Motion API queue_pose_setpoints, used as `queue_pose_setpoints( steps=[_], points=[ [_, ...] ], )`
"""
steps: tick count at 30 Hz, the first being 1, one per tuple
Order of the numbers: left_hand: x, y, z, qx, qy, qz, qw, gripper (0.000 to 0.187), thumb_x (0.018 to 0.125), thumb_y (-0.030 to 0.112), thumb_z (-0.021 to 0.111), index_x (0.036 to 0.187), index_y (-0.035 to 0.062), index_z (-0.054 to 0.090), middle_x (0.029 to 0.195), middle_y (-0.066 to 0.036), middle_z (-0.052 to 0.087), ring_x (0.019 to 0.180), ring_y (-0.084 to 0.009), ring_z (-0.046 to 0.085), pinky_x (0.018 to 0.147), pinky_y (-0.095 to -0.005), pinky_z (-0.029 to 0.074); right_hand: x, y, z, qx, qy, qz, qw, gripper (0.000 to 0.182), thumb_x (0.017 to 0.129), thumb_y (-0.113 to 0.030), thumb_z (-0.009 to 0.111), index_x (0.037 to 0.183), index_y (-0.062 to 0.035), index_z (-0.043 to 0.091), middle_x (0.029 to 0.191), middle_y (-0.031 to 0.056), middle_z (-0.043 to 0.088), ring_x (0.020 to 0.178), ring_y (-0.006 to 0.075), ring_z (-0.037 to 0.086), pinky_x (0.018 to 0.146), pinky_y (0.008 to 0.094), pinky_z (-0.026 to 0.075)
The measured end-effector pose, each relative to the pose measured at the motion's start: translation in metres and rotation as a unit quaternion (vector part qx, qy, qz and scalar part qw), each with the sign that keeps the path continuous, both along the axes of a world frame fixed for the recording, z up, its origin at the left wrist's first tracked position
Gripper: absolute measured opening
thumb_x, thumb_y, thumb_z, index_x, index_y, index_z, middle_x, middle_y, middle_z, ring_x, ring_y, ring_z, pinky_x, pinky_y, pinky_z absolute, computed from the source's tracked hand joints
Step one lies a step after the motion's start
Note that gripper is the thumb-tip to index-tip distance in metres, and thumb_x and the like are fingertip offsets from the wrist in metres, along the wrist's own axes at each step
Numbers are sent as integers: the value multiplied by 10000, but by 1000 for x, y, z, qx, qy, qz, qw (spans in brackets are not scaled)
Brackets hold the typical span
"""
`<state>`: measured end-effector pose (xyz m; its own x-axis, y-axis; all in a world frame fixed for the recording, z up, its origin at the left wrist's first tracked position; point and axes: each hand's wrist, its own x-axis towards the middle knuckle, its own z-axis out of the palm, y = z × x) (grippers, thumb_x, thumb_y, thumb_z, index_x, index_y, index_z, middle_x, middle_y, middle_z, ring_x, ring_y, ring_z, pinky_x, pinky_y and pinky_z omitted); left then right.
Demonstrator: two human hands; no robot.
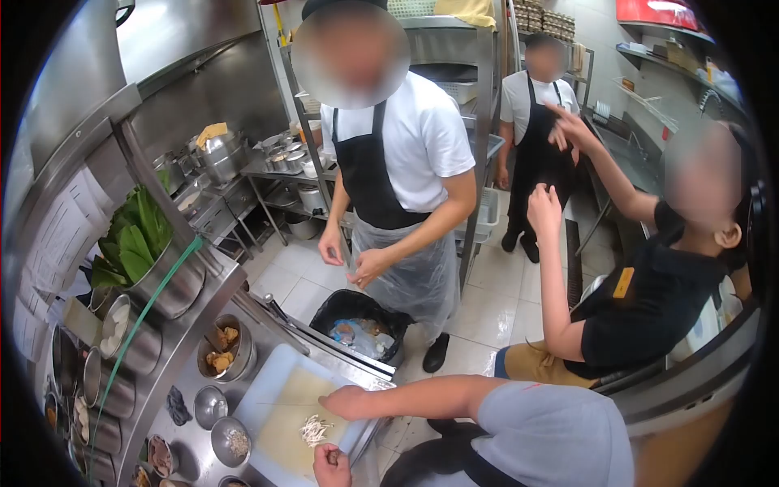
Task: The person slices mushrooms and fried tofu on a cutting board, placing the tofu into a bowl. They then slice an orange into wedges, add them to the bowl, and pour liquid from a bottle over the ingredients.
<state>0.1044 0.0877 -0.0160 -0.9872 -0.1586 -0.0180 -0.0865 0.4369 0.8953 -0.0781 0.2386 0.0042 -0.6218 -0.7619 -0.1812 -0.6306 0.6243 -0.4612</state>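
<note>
My right hand (pixel 347 402) is closed at the near edge of the chopping board (pixel 280 365). A thin, straight line runs left from its fingers across the board, looking like the blade of a knife (pixel 286 404); the handle is hidden in the hand. Between my hands lies a small pile of thin white strips, like enoki mushrooms (pixel 315 430). My left hand (pixel 332 466) is curled at the bottom of the board, beside the pile. Whatever its fingers hold is too small to make out.
Metal bowls (pixel 231 442) and a pot of orange-brown food (pixel 227 349) stand left of the board. Leafy greens (pixel 138 239) sit on the shelf. A lined bin (pixel 361 325) is beyond the counter, near an aproned person (pixel 398 154). Two other people stand to the right.
</note>
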Motion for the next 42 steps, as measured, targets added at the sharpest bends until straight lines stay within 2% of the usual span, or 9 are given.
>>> queue_pose_setpoints(
  steps=[2, 5, 6, 13, 16, 19, 25, 32, 42],
  points=[
    [-22, 19, 19, 85, 4, 15, 996, 202, 842, -67, 631, 1020, 14, 577, 938, -104, 668, 828, -188, 638, 757, -302, 517, 2, -2, 2, 2, 8, -2, 1000, 283, 920, -126, 574, 1169, 9, 577, 984, 217, 723, 905, 387, 728, 763, 473, 586],
    [-93, 72, 87, -61, 205, -199, 956, 288, 810, 23, 666, 1070, 18, 542, 1009, -194, 628, 920, -371, 637, 823, -416, 515, 4, 6, 3, -18, 8, 22, 1000, 279, 917, -114, 582, 1170, 5, 583, 981, 216, 722, 911, 377, 729, 760, 459, 587],
    [-115, 86, 113, -165, 81, -225, 957, 287, 832, 63, 663, 1087, 31, 537, 1054, -200, 618, 991, -370, 641, 856, -418, 512, 3, 11, 0, -30, 1, 32, 999, 278, 917, -110, 585, 1170, 4, 584, 980, 216, 722, 913, 373, 730, 758, 454, 588],
    [-229, 218, 204, 73, 186, -412, 889, 492, 832, 12, 561, 1323, 35, 564, 1229, -145, 647, 1081, -236, 651, 925, -359, 527, -84, 134, 8, 7, -26, 15, 1000, 273, 911, -82, 604, 1172, -4, 597, 973, 212, 720, 927, 349, 733, 750, 421, 592],
    [-174, 211, 236, 97, 309, -382, 865, 252, 799, 14, 591, 1044, 0, 650, 1017, -182, 659, 986, -376, 615, 875, -435, 495, -183, 213, 23, 40, 51, -42, 997, 273, 908, -70, 612, 1174, -7, 602, 970, 211, 719, 933, 339, 734, 747, 406, 594],
    [-110, 152, 251, -62, 434, -269, 858, 157, 982, 178, 602, 954, 34, 659, 879, -105, 654, 803, -295, 648, 709, -367, 521, -371, 193, -8, -61, 95, -19, 993, 273, 906, -58, 621, 1175, -11, 608, 967, 209, 718, 939, 328, 735, 743, 392, 595],
    [76, 81, 326, -161, 583, 128, 786, 165, 925, 111, 642, 817, -12, 666, 775, -167, 650, 625, -321, 618, 546, -372, 489, -129, 13, 50, 24, -78, 82, 993, 310, 862, -43, 616, 1167, 11, 594, 943, 247, 714, 817, 365, 729, 715, 423, 601],
    [117, 125, 355, -272, 746, 138, 592, 305, 955, 179, 664, 721, -9, 613, 666, -135, 633, 430, -197, 494, 382, -340, 353, -32, -6, 40, 75, -76, 182, 978, 326, 825, -22, 607, 1145, 35, 581, 919, 279, 707, 743, 397, 725, 692, 455, 604],
    [178, 171, 354, -322, 605, 137, 715, 217, 869, 119, 638, 685, 24, 573, 636, -108, 566, 504, -220, 495, 467, -358, 343, -59, -7, 8, 45, 2, 218, 975, 297, 802, 18, 587, 1093, 69, 565, 901, 305, 696, 771, 431, 726, 682, 489, 598]
  ],
)
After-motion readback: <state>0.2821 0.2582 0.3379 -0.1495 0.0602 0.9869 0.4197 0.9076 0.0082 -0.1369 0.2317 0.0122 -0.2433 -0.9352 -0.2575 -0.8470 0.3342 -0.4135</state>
